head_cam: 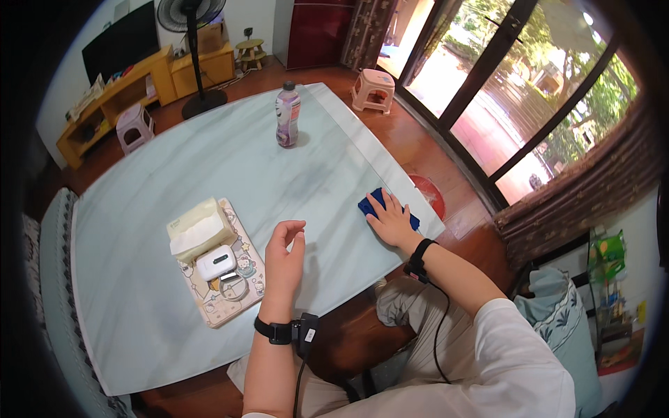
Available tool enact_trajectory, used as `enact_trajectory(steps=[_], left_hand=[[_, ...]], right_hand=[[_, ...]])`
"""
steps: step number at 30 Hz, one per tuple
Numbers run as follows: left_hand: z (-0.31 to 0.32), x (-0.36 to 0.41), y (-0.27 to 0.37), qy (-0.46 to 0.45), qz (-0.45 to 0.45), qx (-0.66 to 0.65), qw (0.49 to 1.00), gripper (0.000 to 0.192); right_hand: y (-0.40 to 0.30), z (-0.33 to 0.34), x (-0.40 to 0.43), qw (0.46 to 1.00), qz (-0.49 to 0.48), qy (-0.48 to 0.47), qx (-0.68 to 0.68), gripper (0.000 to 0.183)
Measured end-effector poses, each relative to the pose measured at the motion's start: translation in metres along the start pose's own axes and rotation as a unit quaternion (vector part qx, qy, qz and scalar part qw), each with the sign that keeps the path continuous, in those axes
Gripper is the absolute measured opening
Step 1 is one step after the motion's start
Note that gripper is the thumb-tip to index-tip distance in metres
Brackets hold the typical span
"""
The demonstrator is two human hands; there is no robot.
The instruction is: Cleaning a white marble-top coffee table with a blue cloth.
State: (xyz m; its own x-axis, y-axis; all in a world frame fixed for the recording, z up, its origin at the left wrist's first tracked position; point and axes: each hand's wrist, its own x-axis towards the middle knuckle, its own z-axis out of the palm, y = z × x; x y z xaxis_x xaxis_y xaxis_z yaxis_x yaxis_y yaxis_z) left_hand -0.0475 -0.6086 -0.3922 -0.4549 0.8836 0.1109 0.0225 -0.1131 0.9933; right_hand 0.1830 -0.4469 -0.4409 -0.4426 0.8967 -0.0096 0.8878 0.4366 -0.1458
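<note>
My right hand (391, 222) lies flat with spread fingers on a folded dark blue cloth (370, 205), pressing it to the tabletop near the right edge. Above the pale marble-patterned table (209, 162), my left hand (286, 256) is loosely curled, with a gap between thumb and fingers and nothing held. Beside it, to the left, a cartoon-printed mat or board (230, 308) carries a soft pack of tissues (201, 230), a white rounded device (217, 263) and a pale ring-shaped strap (233, 287). Toward the far side stands a purple-labelled plastic bottle (287, 115) with a dark cap.
Black straps with cabled modules (306, 334) sit on both wrists. A red round basin or stool (429, 196) is below the table's right edge. Plastic stools (374, 91), a standing fan (196, 62) and a wooden TV cabinet (125, 94) stand beyond. Glass doors (486, 89) are at right.
</note>
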Motion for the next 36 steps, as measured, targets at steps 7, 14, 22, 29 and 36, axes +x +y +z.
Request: enact_trajectory(steps=[7, 14, 22, 29, 36], left_hand=[[0.001, -0.002, 0.009, -0.039, 0.029, 0.105, 0.993, 0.017], [-0.005, 0.000, 0.013, -0.091, 0.013, 0.129, 0.987, 0.021], [-0.003, -0.002, 0.002, -0.113, 0.007, 0.143, 0.983, 0.020], [0.001, 0.001, 0.006, -0.117, 0.005, 0.139, 0.983, 0.020], [-0.001, -0.002, -0.004, -0.118, 0.042, 0.172, 0.977, 0.020]], right_hand=[[-0.001, -0.001, 0.070, 0.997, 0.007, -0.071, -0.011, 0.064], [-0.011, 0.006, 0.144, 0.995, 0.053, -0.075, 0.035, 0.059], [0.008, 0.020, 0.194, 0.999, 0.020, -0.041, 0.011, 0.060], [0.011, 0.019, 0.185, 0.997, -0.070, 0.017, 0.013, 0.058], [-0.009, 0.021, 0.093, 0.988, -0.153, -0.020, -0.028, 0.059]])
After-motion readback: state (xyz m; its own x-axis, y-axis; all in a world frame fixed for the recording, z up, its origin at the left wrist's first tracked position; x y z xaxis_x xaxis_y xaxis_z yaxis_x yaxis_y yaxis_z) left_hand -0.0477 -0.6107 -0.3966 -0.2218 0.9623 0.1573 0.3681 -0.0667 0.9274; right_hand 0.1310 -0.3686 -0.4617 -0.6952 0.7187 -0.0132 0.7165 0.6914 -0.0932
